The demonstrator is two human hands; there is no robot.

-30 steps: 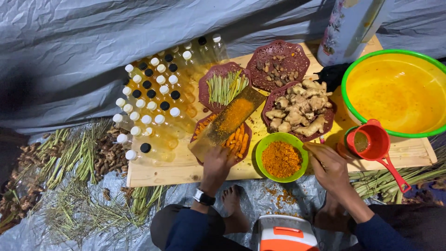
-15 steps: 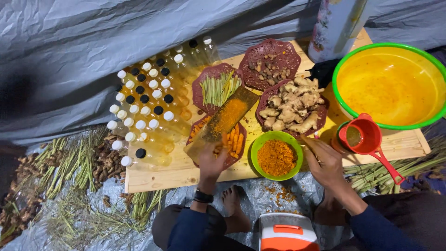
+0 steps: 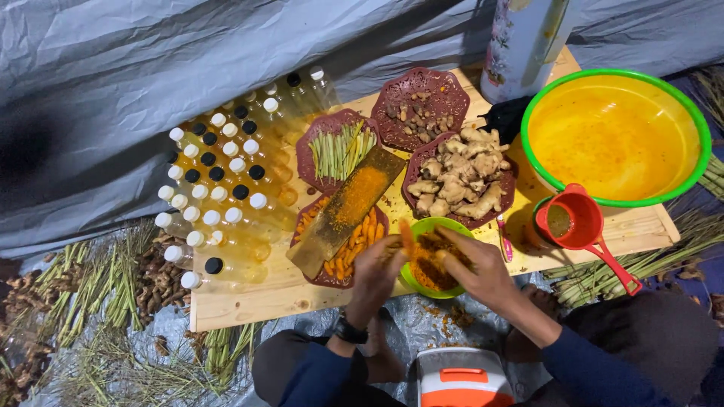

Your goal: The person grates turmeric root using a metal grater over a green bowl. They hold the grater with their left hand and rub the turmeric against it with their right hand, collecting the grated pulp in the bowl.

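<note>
My left hand (image 3: 377, 273) is at the left rim of a small green bowl (image 3: 413, 285) of grated orange pulp and pinches an orange root piece (image 3: 406, 235) above it. Spread over the same bowl, my right hand (image 3: 473, 265) has its fingertips on the pulp. A long wooden grater board (image 3: 348, 206), coated in orange, leans on a dark red plate of orange roots (image 3: 354, 243) just left of the bowl. Nothing is holding the board.
On the wooden board (image 3: 249, 301) stand several rows of capped bottles (image 3: 215, 203), plates of green stalks (image 3: 337, 149), dark pieces (image 3: 419, 109) and ginger (image 3: 461, 177). A big green basin (image 3: 612, 136) and a red strainer (image 3: 579, 224) are on the right. A white and orange container (image 3: 460, 377) is at my knees.
My left hand has let go of the grater board and moved right to the green bowl, now holding a root piece. My right hand moved left over the bowl.
</note>
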